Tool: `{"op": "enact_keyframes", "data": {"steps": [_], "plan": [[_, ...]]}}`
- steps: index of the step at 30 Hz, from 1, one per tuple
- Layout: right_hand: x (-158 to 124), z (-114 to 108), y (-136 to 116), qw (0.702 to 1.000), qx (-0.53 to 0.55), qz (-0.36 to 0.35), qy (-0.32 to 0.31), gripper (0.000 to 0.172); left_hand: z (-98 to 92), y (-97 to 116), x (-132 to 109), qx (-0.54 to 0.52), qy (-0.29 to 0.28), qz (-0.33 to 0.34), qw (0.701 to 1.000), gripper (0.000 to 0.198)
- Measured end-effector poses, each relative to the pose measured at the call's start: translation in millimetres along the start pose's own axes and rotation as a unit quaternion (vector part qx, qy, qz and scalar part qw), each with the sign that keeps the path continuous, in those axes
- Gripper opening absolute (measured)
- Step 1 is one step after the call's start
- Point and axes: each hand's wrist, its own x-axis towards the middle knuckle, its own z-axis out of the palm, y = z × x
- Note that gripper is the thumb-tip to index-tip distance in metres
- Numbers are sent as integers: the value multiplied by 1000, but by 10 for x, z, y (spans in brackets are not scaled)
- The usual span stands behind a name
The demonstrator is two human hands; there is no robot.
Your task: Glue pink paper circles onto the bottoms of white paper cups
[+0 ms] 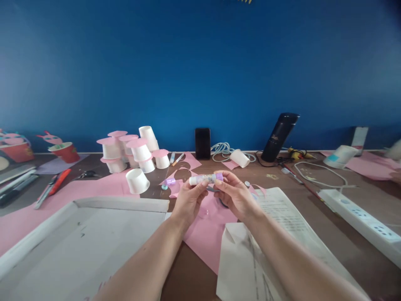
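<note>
Both hands hold a glue stick level above the table, white body to the left and purple end to the right. My left hand pinches the white body. My right hand grips the purple end with its fingertips. Below them lies pink paper with cut shapes. A small purple cap rests on the table just left of the hands.
White paper cups with pink discs are stacked at the back left, one lone cup nearer. A shallow white box lid lies front left, printed sheets right, a power strip far right. A phone and a black bottle lean on the blue wall.
</note>
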Motion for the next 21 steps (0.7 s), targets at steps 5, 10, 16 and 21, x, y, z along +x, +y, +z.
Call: {"op": "enact_keyframes", "data": {"steps": [5, 10, 16, 21], "plan": [[-2, -29, 10, 996, -85, -5, 8, 25, -2, 40, 23, -38, 17, -10, 999, 28], [23, -50, 16, 984, -171, -34, 22, 30, -2, 44, 32, -26, 29, -7, 999, 27], [23, -39, -10, 971, -232, -44, 25, 22, 5, 47, 22, -6, 32, 0, 999, 26], [-1, -2, -50, 975, -220, -22, 34, 23, 14, 60, 16, -4, 25, -1, 1000, 28]]}}
